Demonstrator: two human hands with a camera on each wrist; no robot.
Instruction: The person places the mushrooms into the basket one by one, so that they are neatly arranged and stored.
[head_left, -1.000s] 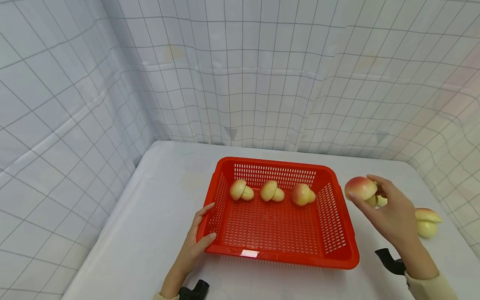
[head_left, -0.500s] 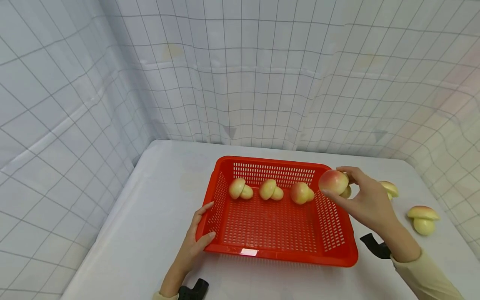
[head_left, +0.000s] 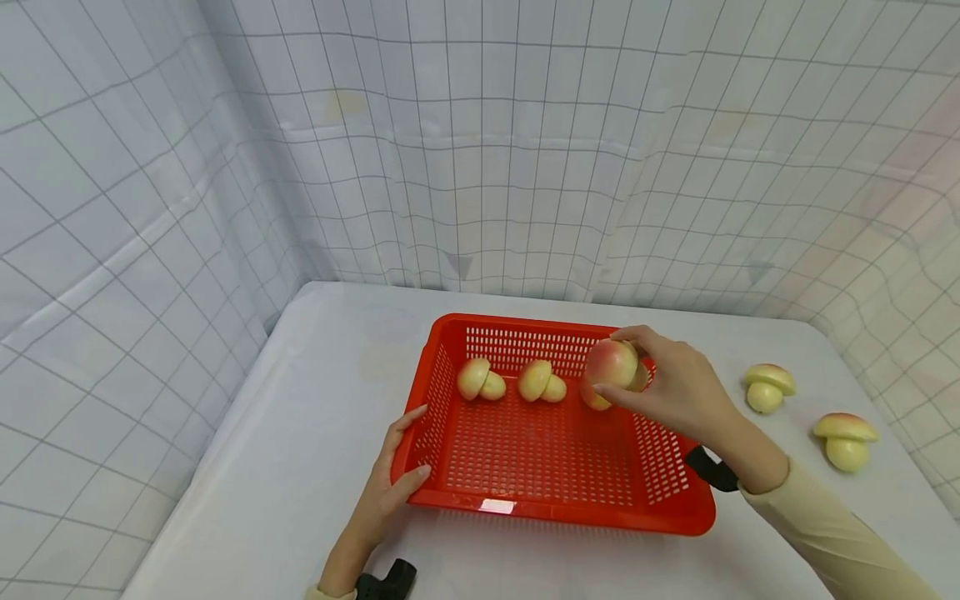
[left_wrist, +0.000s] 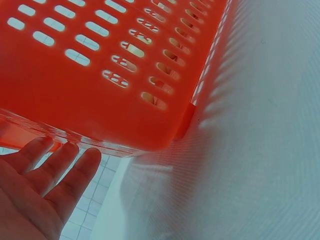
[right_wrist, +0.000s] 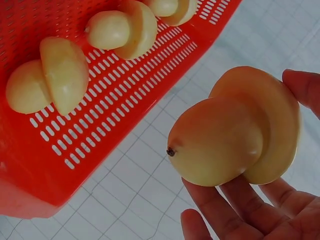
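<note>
My right hand (head_left: pixel 686 387) pinches a toy mushroom (head_left: pixel 611 364) by its rounded cap, which is yellow with a red blush. The right wrist view shows its pale stem, tipped with a small dark spot, pointing away from the palm. In the head view this mushroom hangs above the right part of a red plastic basket (head_left: pixel 540 518), overlapping another mushroom (head_left: pixel 597 401) inside. Two more mushrooms, one at left (head_left: pixel 472 379) and one in the middle (head_left: pixel 535 381), lie along the basket's back. My left hand (head_left: pixel 382 492) holds the basket's front left corner, thumb over the rim.
Two similar mushrooms, a nearer one (head_left: pixel 847 442) and a farther one (head_left: pixel 768 388), rest on the white-covered table (head_left: pixel 300 433) right of the basket. White curtains with a grid pattern (head_left: pixel 525 150) enclose the back and sides.
The right hand has carried its mushroom leftward, from beside the basket to over its right part. The left hand and the basket have stayed in place.
</note>
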